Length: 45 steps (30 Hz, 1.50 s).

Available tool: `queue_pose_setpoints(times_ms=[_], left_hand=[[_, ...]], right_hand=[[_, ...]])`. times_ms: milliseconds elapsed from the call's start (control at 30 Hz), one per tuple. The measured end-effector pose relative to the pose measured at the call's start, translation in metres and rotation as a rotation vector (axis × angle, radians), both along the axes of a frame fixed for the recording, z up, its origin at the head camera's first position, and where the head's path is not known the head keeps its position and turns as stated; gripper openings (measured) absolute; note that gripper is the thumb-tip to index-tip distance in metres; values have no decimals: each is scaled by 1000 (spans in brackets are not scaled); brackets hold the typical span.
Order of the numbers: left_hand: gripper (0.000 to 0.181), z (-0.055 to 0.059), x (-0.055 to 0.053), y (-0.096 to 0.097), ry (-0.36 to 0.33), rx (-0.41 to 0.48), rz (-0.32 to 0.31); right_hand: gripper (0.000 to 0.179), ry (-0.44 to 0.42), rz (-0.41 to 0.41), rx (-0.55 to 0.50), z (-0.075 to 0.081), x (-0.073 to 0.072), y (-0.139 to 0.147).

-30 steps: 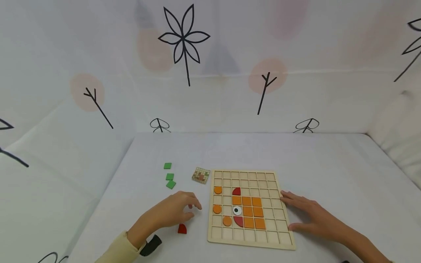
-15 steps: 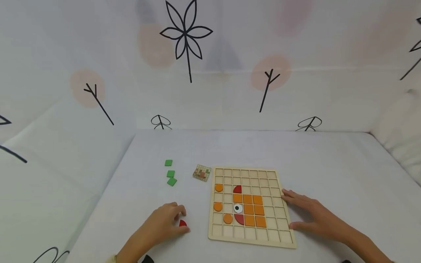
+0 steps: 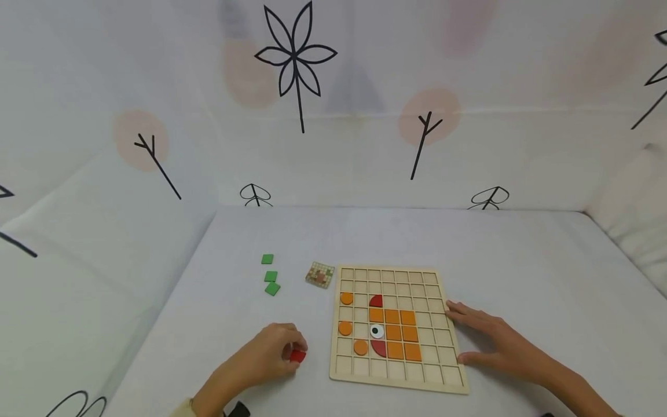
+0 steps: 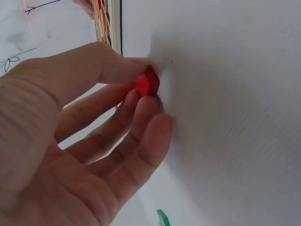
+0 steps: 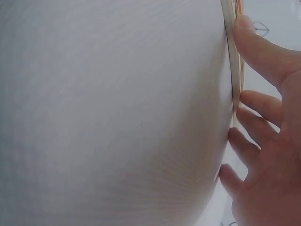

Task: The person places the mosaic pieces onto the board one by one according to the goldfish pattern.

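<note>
My left hand (image 3: 268,353) pinches a red quarter-circle tile (image 3: 297,356) between thumb and fingertips, left of the wooden grid board (image 3: 396,376). In the left wrist view the red tile (image 4: 148,82) is tipped on edge close over the white surface. My right hand (image 3: 495,344) rests at the board's right edge, thumb and fingers spread against it; the right wrist view shows its fingertips along the wooden edge (image 5: 231,52). On the board lie several orange squares (image 3: 393,333), three orange circles (image 3: 345,328), a white eye tile (image 3: 377,331) and red quarter-circles (image 3: 376,300).
Three green square tiles (image 3: 271,276) lie behind my left hand. Beside the board's far left corner is a small pattern card (image 3: 320,274) with a coloured grid. A patterned fabric wall (image 3: 344,156) stands behind the white table (image 3: 547,272).
My left hand moved down and left to the red quarter-circle on the table, took it between thumb and fingers, and shifted slightly right with it. The right hand stays at the board.
</note>
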State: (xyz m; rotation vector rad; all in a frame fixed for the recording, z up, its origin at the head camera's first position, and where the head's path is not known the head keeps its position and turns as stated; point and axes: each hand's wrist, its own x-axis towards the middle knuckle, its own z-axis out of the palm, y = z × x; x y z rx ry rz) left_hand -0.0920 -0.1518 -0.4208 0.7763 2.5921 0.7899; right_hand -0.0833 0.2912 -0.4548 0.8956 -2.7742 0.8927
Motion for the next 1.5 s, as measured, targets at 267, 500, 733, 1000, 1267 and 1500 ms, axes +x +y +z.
queue_pose_setpoints(times_ms=[267,500,733,1000,1267,1500], left_hand=[[18,0,3,8,64,-43,4],[19,9,-1,25,121,-9,-13],[23,20,-8,55,149,52,-76],[18,21,-16,93,174,88,-185],[23,23,-23,136,211,40,-301],[21,24,-24,167,198,-13,-367]], right_hand=[[71,1,-23,23,-1,1,1],[71,15,-19,27,-1,1,2],[70,17,8,-10,-2,0,3],[70,3,1,3,-4,-1,2],[69,-6,2,0,-4,0,2],[69,-8,16,-23,-4,-1,2]])
